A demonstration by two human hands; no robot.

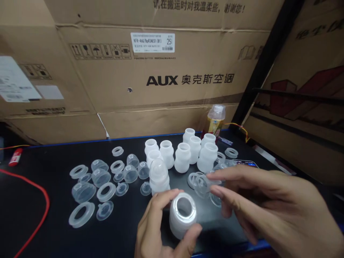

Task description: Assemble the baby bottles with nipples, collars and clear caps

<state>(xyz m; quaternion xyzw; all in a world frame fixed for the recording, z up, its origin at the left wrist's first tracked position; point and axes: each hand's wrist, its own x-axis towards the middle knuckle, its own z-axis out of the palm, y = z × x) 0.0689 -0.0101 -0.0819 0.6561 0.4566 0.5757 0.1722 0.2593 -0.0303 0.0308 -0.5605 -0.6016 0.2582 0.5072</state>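
In the lower middle, my left hand [154, 224] is closed around a small white bottle [179, 225], its open mouth tilted up and toward me. To the right, my right hand [276, 204] pinches a clear, thin, round silicone-like piece [202, 184] between thumb and forefinger, a little above the bottle's mouth and apart from it. Behind that piece lie clear discs [215, 200], partly hidden by my fingers. Just beyond my left hand stands a white bottle with a clear dome [158, 170] on top. Several open white bottles [183, 157] stand upright farther back.
On the black table [53, 236], clear domes [84, 192], rings [82, 215] and small tabbed discs [104, 210] are spread at left. A drink bottle [215, 123] and a phone [245, 163] are at back right. A red cable [45, 208] curves at left. Cardboard boxes [113, 79] rise behind.
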